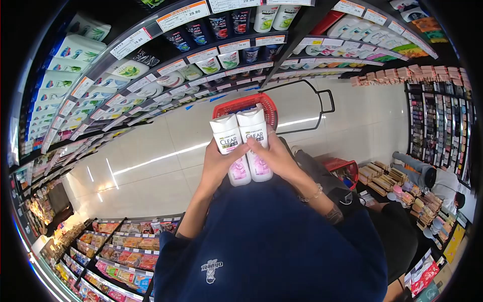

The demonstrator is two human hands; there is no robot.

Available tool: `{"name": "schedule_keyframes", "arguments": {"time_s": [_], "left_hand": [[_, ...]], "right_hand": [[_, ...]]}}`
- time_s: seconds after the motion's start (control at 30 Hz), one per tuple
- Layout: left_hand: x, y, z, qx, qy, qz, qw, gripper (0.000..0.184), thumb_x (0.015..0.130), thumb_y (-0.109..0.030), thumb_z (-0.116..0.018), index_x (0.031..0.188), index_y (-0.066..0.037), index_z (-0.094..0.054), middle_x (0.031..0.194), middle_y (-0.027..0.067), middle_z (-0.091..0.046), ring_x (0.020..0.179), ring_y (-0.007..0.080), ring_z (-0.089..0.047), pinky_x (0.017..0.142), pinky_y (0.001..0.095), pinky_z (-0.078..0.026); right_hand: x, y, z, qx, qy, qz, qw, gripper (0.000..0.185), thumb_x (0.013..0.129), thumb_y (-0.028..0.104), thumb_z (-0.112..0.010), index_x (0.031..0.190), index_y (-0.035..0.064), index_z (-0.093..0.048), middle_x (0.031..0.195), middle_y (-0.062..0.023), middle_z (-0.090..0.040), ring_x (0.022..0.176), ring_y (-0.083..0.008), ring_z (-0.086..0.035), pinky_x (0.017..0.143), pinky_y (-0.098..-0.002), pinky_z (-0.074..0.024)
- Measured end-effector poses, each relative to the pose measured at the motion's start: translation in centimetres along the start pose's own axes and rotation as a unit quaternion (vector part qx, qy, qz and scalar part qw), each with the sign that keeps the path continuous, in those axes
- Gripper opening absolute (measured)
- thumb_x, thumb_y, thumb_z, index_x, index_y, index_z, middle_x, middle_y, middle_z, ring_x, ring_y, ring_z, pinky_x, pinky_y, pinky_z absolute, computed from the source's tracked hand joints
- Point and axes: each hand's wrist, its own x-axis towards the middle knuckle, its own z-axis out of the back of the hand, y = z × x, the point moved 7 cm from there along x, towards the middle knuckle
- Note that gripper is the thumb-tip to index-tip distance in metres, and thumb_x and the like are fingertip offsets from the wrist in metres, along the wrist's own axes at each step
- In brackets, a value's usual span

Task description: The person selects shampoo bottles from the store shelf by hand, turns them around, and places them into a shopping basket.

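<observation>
Two white CLEAR shampoo bottles with pink flower prints are held side by side in front of my chest. My left hand (216, 163) is closed around the left shampoo bottle (226, 131), its thumb across the front. Around the right shampoo bottle (252, 123) my right hand (276, 156) is wrapped, thumb over the label. Both bottles stand nearly upright in view with white caps at the top, their sides touching or almost so. Just beyond them is a red shopping basket (272, 108) on the floor, partly hidden by the bottles.
Shelves of bottles (219, 27) with price tags run along the far side. The basket's black handle (329, 100) sticks out to the right. A second red basket (347, 166) and a person (445, 189) are at right. Snack shelves (131, 244) stand at lower left.
</observation>
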Motion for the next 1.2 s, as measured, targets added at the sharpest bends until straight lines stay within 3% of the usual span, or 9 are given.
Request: {"name": "schedule_keyframes", "arguments": {"time_s": [0.07, 0.23, 0.33, 0.5, 0.83, 1.07, 1.2], "left_hand": [[-0.6, 0.6, 0.3, 0.003, -0.003, 0.009, 1.000, 0.045, 0.078, -0.010, -0.074, 0.116, 0.002, -0.052, 0.104, 0.0094, -0.064, 0.092, 0.0154, -0.062, 0.080, 0.0300, -0.051], [-1.0, 2.5, 1.3, -0.013, 0.003, 0.035, 0.999, 0.047, 0.080, -0.004, -0.068, 0.121, 0.003, -0.047, 0.111, 0.0115, -0.061, 0.098, 0.0188, -0.061, 0.085, 0.0328, -0.050], [-0.4, 2.8, 1.9, -0.008, 0.005, 0.020, 1.000, 0.048, 0.080, -0.003, -0.068, 0.122, 0.002, -0.046, 0.111, 0.0117, -0.060, 0.098, 0.0200, -0.061, 0.085, 0.0335, -0.051], [1.4, 4.8, 3.3, -0.073, 0.011, 0.078, 0.994, 0.046, 0.081, -0.001, -0.064, 0.123, 0.002, -0.045, 0.111, 0.0114, -0.060, 0.098, 0.0208, -0.061, 0.085, 0.0342, -0.051], [4.1, 8.8, 3.1, -0.057, 0.074, 0.159, 0.983, 0.044, 0.079, 0.000, -0.066, 0.119, 0.002, -0.049, 0.111, 0.0122, -0.061, 0.098, 0.0218, -0.062, 0.086, 0.0343, -0.051], [4.7, 9.1, 4.0, -0.072, 0.073, 0.160, 0.982, 0.045, 0.080, 0.000, -0.065, 0.121, 0.003, -0.047, 0.110, 0.0140, -0.061, 0.096, 0.0235, -0.063, 0.083, 0.0355, -0.052], [4.6, 8.9, 5.6, -0.093, 0.042, 0.139, 0.985, 0.039, 0.087, -0.007, -0.060, 0.122, 0.002, -0.048, 0.109, 0.0130, -0.061, 0.096, 0.0216, -0.063, 0.083, 0.0340, -0.053]], "right_hand": [[0.0, -0.7, -0.4, -0.045, 0.004, 0.011, 0.999, 0.056, 0.094, 0.027, -0.056, 0.132, -0.0050, -0.031, 0.118, -0.0147, -0.052, 0.108, -0.0169, -0.051, 0.092, -0.0303, -0.0428], [1.0, -2.6, -1.0, -0.010, 0.006, 0.006, 1.000, 0.060, 0.094, 0.026, -0.055, 0.136, -0.0051, -0.025, 0.122, -0.0151, -0.050, 0.110, -0.0165, -0.051, 0.094, -0.0295, -0.0415], [2.2, -5.3, -1.3, 0.051, 0.033, -0.067, 0.996, 0.056, 0.096, 0.024, -0.052, 0.137, -0.0036, -0.026, 0.127, -0.0132, -0.046, 0.116, -0.0153, -0.046, 0.098, -0.0298, -0.0387], [3.0, -7.3, -1.5, 0.112, 0.033, -0.109, 0.987, 0.053, 0.096, 0.025, -0.051, 0.135, -0.0048, -0.032, 0.126, -0.0130, -0.049, 0.115, -0.0147, -0.047, 0.096, -0.0281, -0.0405], [-0.2, -10.0, 0.8, 0.119, -0.087, -0.126, 0.981, 0.050, 0.095, 0.030, -0.053, 0.125, -0.0073, -0.042, 0.108, -0.0146, -0.059, 0.100, -0.0146, -0.057, 0.084, -0.0266, -0.0462], [-1.6, -10.9, 1.0, 0.118, -0.113, -0.124, 0.979, 0.048, 0.095, 0.031, -0.053, 0.125, -0.0048, -0.045, 0.109, -0.0133, -0.059, 0.100, -0.0143, -0.056, 0.085, -0.0256, -0.0451], [-1.1, -10.2, 0.8, 0.065, -0.074, -0.117, 0.988, 0.045, 0.095, 0.030, -0.052, 0.125, -0.0033, -0.046, 0.110, -0.0115, -0.058, 0.103, -0.0141, -0.055, 0.086, -0.0261, -0.0450]]}}
